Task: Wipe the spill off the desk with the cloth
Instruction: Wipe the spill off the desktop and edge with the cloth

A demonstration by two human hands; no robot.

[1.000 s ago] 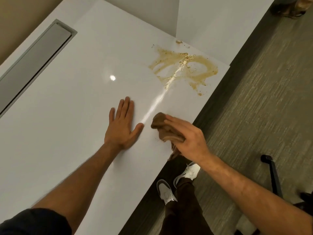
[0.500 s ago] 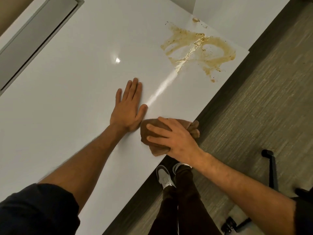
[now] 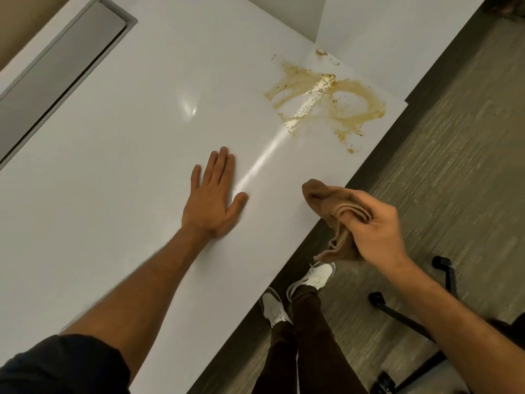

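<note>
Cloth (image 3: 338, 214): bunched and clamped in the right hand (image 3: 375, 231) at the desk (image 3: 127, 166) edge.
Left hand (image 3: 211, 200): laid flat, fingers spread, nothing held.
Spill (image 3: 326, 100): unwiped, at 12 o'clock from the cloth, well apart.
Nearer hand: judged to be the right.

Single head cam, wide-angle, looking steeply down and forward from standing height. View is rolled: table (image 3: 119, 172) edge runs diagonally lower left to upper right, floor (image 3: 454, 166) to the right. Both forearms enter from the bottom; shoes (image 3: 312, 275) visible straight below. No second view.
</note>
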